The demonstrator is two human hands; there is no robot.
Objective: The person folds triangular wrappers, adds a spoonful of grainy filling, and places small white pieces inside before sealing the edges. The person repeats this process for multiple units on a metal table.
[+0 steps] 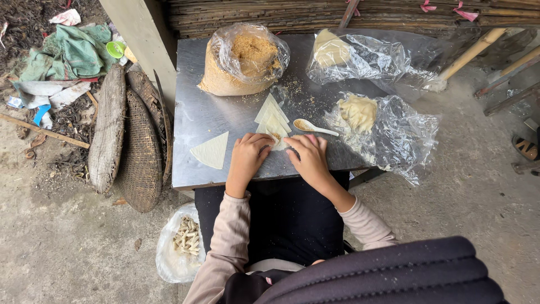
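Observation:
On a small metal table (202, 112) both my hands press on one pale triangular pastry wrapper (277, 141) with brown filling on it. My left hand (247, 157) holds its left side and my right hand (308, 157) folds its right side. A short stack of triangular wrappers (271, 112) lies just beyond the hands. Another single triangle wrapper (212, 150) lies to the left. A white spoon (314, 127) with brown crumbs rests by my right hand.
A clear bag of brown crumb filling (243, 62) stands at the table's back. Plastic bags with pale dough (359, 112) (332, 49) lie at right. A bag of finished folded pieces (185, 239) sits on the ground by my left knee. Woven baskets (140, 152) lean left.

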